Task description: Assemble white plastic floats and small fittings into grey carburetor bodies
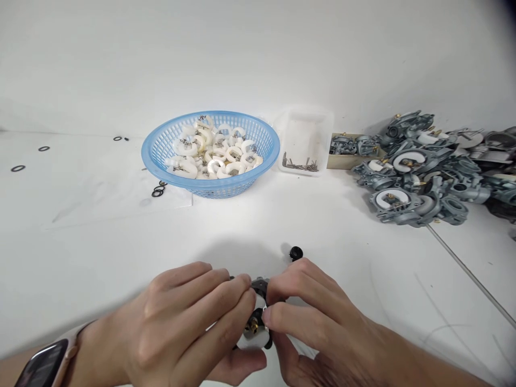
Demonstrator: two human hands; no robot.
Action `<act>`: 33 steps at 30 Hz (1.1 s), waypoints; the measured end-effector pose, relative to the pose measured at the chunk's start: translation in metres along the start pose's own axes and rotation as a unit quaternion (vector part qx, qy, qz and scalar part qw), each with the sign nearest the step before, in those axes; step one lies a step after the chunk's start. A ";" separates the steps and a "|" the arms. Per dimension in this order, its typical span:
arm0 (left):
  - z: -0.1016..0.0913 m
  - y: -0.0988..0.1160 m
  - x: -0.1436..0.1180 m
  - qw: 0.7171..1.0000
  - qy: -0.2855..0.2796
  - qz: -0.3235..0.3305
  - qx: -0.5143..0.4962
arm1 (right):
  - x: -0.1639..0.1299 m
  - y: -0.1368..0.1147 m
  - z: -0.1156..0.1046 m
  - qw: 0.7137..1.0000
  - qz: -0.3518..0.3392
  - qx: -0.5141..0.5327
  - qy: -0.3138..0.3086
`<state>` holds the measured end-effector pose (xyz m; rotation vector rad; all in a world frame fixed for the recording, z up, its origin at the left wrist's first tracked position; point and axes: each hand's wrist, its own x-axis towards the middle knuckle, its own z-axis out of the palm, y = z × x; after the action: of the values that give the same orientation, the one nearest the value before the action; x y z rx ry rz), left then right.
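Observation:
Near the bottom middle, a carburetor point(261, 285) with a white float point(258, 342) and a brass jet in its centre sits between both hands. My left hand point(189, 317) is closed around its left side, fingers laid over the top and thumb below. On the other side my right hand point(310, 312) grips the carburetor, its index fingertip pressed at the float's right edge. Whether a small part is pinched there, I cannot tell. Much of the carburetor's body is hidden by my fingers. Just beyond my right knuckles a black round knob point(295, 253) shows.
A blue basket point(209, 189) of white floats stands at the back, beside a white tray point(308, 115) with thin metal pins. Several carburetors point(427, 172) are heaped at the right, near a box point(346, 161) and a thin rod point(471, 271). Black O-rings point(158, 191) lie left.

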<state>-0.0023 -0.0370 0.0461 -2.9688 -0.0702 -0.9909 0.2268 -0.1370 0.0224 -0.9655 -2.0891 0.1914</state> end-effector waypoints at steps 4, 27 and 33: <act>-0.006 0.007 0.002 1.000 -0.020 -0.013 0.020 | 0.000 0.000 0.000 1.000 0.000 0.002 0.006; 0.001 0.000 -0.001 1.000 0.006 0.016 -0.003 | -0.001 0.002 -0.001 1.000 -0.009 0.006 -0.008; -0.004 0.002 0.001 1.000 -0.017 0.003 0.005 | -0.002 0.001 -0.001 1.000 -0.008 0.013 -0.008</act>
<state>-0.0038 -0.0387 0.0495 -2.9759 -0.0677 -0.9366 0.2291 -0.1383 0.0214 -0.9345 -2.1034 0.2171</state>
